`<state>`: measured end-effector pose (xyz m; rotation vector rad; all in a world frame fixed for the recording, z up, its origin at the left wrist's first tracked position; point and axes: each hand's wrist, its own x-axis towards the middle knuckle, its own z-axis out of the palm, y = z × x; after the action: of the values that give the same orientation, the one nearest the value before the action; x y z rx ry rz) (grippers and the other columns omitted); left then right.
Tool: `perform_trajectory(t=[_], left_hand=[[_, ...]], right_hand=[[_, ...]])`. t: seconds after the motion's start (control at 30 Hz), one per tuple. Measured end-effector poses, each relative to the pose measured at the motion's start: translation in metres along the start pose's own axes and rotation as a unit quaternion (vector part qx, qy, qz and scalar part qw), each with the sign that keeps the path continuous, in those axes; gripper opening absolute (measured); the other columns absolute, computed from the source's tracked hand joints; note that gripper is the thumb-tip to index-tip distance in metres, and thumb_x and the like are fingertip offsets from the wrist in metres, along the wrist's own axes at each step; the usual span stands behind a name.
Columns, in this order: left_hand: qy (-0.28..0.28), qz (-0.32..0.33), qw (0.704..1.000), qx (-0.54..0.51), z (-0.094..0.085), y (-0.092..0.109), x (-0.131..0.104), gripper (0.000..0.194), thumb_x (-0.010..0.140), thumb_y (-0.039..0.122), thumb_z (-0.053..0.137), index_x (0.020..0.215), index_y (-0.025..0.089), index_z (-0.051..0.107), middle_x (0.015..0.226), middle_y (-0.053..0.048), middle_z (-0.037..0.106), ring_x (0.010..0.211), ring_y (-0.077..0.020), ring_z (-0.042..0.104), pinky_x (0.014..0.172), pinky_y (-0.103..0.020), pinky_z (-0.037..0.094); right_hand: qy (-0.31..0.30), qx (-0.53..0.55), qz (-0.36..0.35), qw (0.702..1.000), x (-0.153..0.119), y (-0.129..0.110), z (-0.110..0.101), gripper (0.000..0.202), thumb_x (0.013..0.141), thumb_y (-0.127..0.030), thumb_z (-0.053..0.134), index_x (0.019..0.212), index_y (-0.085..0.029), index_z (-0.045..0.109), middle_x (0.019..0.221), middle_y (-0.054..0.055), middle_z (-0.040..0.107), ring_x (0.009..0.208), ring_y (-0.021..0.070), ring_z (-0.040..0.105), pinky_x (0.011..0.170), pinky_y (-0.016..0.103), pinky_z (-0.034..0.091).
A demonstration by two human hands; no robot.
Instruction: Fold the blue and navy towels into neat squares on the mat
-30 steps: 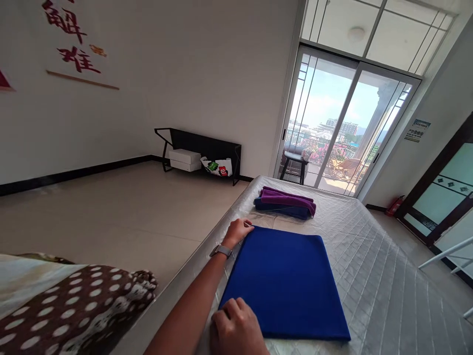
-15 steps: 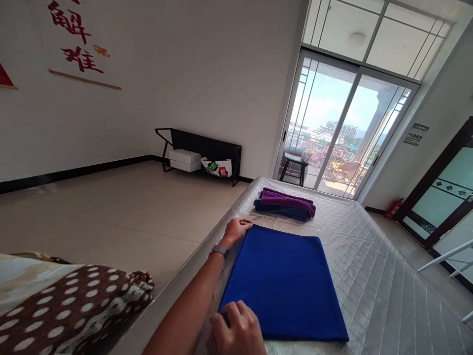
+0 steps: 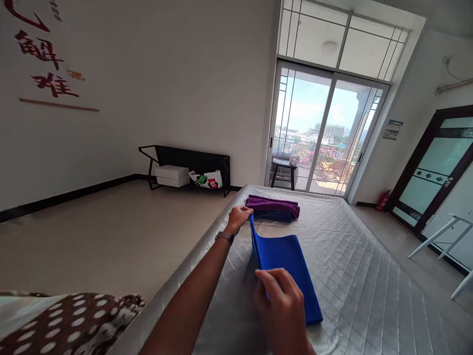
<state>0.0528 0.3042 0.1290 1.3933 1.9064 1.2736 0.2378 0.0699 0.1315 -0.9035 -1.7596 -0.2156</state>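
A folded blue cloth (image 3: 286, 256) lies on the quilted silver-grey mattress (image 3: 354, 266), its left edge lifted off the surface. My left hand (image 3: 238, 219), with a watch on the wrist, pinches the far left corner of the cloth. Closer to me, my right hand (image 3: 283, 298) pinches the near part of that same raised edge. Just beyond the cloth rests a folded stack with a purple towel (image 3: 273, 204) on top and a dark blue towel (image 3: 273, 216) beneath it.
A brown polka-dot blanket (image 3: 74, 320) is at the lower left. Against the far wall stands a black rack (image 3: 188, 157) holding white boxes (image 3: 172, 175) and a printed bag (image 3: 206, 179). Beyond are a sliding glass door (image 3: 325, 128), a fire extinguisher (image 3: 383, 200) and a white-legged stool (image 3: 439, 236).
Both hands have raised the cloth's left edge off the mattress and carried it rightward. My right hand has moved up and right. The camera view has shifted too.
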Motion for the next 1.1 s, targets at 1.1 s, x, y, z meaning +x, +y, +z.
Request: perform_trajectory(t=[1.1], left_hand=[[-0.206,0.037,0.978,-0.006,0.203,0.12,-0.082,0.017,0.092,0.03,0.068,0.096,0.014,0.069,0.092,-0.002,0.073,0.081,-0.015,0.07,0.077,-0.034,0.06]], right_hand=[[-0.121,-0.185,0.051,0.974,-0.028,0.118,-0.081,0.025,0.086,-0.002,0.055,0.085,-0.024,0.068,0.079,-0.001,0.066,0.072,0.0155,0.063,0.063,0.026,0.049]])
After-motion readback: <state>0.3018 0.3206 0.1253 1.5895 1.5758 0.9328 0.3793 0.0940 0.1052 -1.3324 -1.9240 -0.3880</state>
